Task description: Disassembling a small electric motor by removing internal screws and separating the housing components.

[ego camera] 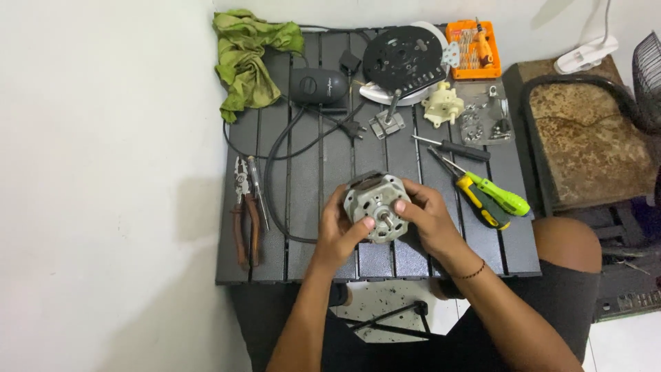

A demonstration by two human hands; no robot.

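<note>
While both hands grip it, these lines tell how things lie on the black slatted table (303,255):

Motor: a grey metal electric motor (376,204) with an octagonal housing, held just above the near middle of the table, its short shaft end facing the camera.

Left hand: the left hand (337,231) clasps the motor's left side, fingers curled behind the housing, thumb pressed on the front face beside the shaft.

Right hand: the right hand (428,215) clasps the motor's right side, fingers wrapped over the top edge, thumb resting on the front face just right of the shaft; a thin dark bracelet sits at the wrist.

Left of the hands: red-handled pliers (241,213) lie along the slats, touching or just beside a slim tester screwdriver (257,189).

Right of the hands: a green-and-yellow screwdriver (492,194) and a black-handled screwdriver (454,147) lie near the right hand.

Far side: a green rag (244,58), a black switch box (318,86) with its cable, a round black plate (403,58), a cream plastic gearbox (443,105), a clear bag of screws (482,117) and an orange bit set (472,40).
</note>
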